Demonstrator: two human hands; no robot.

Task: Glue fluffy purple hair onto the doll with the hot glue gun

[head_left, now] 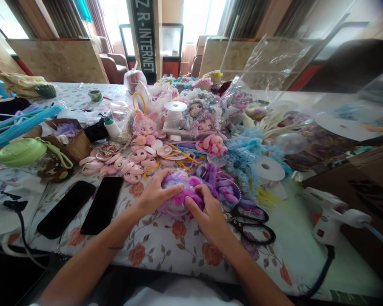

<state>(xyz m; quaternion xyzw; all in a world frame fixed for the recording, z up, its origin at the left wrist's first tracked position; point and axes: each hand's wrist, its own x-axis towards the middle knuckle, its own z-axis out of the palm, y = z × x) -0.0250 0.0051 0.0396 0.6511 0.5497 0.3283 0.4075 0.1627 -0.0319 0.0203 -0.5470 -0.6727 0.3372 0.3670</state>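
Note:
A fluffy purple-and-pink doll head point(178, 193) sits low over the tablecloth in front of me, a smooth pale pink rim showing along its lower edge. My left hand point(156, 193) grips it from the left, thumb laid across the top. On the other side my right hand point(207, 208) pinches the bright pink fluff between thumb and index finger. Its face is not visible from here. Just behind and to the right lies a bundle of purple fuzzy strips point(218, 182). Black-handled scissors point(252, 223) rest beside my right hand.
Bare pink doll faces point(135, 163) are piled behind my left hand. Two black phones point(102, 206) lie at the left. A white glue gun point(328, 216) stands at the right, near blue ruffled trim point(245, 148). Finished-looking doll heads point(198, 110) and a white spool point(175, 112) are farther back.

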